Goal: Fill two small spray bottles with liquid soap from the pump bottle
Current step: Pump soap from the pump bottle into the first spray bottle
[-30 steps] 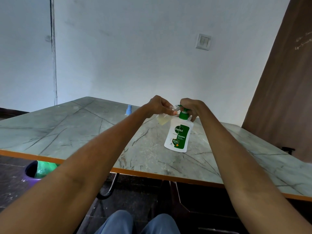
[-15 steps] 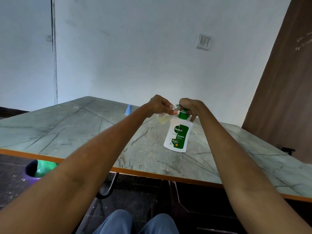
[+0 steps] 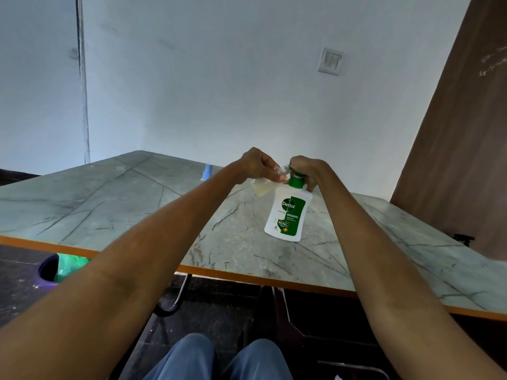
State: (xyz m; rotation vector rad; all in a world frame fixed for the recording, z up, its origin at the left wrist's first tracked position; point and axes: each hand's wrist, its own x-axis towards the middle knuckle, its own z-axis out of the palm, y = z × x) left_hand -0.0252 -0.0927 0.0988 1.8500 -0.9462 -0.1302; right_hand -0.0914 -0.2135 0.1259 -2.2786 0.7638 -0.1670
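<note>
A white pump bottle (image 3: 288, 215) with a green label and green pump stands on the marble-patterned table (image 3: 123, 204). My right hand (image 3: 308, 171) curls over its pump head from above. My left hand (image 3: 258, 167) grips a small clear spray bottle (image 3: 262, 187), tilted, with its open neck held against the pump's nozzle; pale yellowish liquid shows in its lower part. A second small bottle with a blue top (image 3: 207, 172) stands farther back on the table, partly hidden by my left forearm.
The table has an orange front edge (image 3: 247, 277). A purple bin with a green liner (image 3: 59, 270) sits on the floor at the lower left. A brown door (image 3: 463, 149) is at the right, a wall switch (image 3: 330, 61) behind.
Both hands and both bottles keep nearly the same pose; only a slight upward shift in view.
</note>
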